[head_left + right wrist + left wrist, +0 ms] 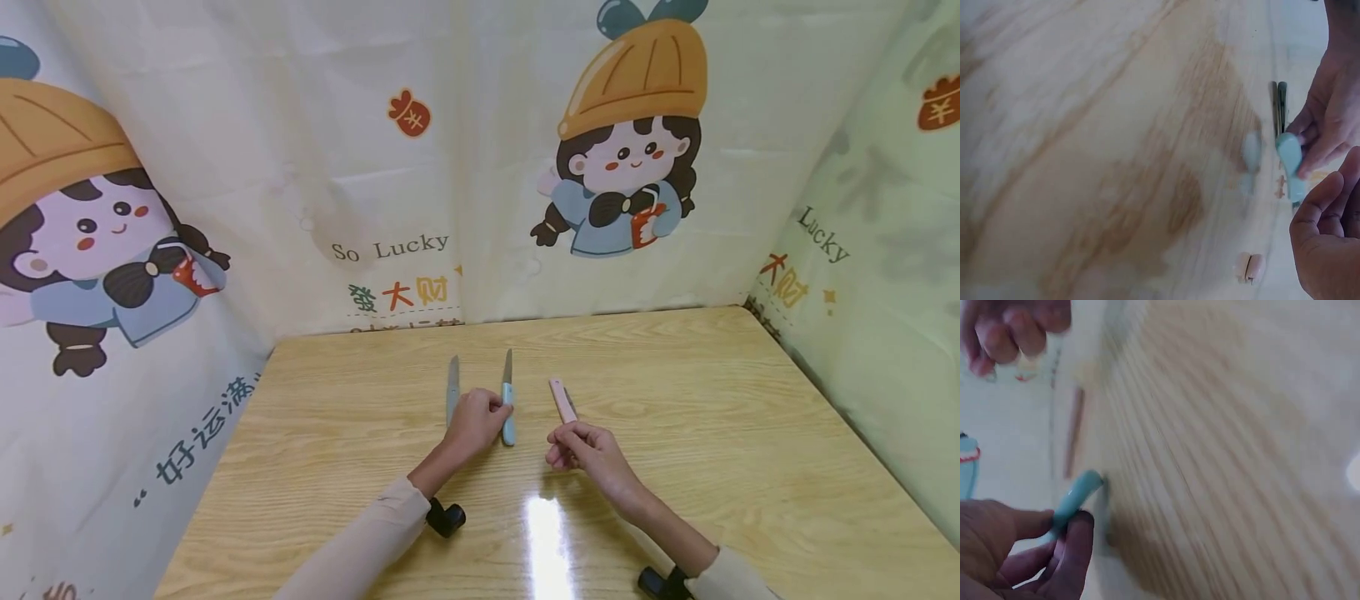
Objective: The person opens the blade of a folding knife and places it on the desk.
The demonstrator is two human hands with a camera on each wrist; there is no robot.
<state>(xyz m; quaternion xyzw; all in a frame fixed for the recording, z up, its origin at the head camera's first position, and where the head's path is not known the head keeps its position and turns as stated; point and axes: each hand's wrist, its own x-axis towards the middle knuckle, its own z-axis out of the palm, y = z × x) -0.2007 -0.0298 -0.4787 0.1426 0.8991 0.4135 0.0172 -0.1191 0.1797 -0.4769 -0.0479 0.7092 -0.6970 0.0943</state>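
- The left hand (478, 417) pinches the light-blue-handled knife (508, 414) between thumb and fingers, at the middle of the table (360, 442), blade pointing away from the person
- The right hand (592, 454) holds nothing, its fingers loosely bent, near the close end of the pink folding knife (562, 400), which lies on the wood; the right wrist view shows a gap between them
- Just left of the left hand lies a grey-blue knife (453, 387), its near end partly hidden
- The back cloth (495, 167) reads "So Lucky" above "發大财" in green, red and yellow, with a cut-off line of print below
- A red pouch (409, 113) printed there bears a "¥"-like sign
- The left cloth (135, 425) carries a slanting blue "好运满"
- The right cloth (885, 317) shows "Lucky" and "大财"
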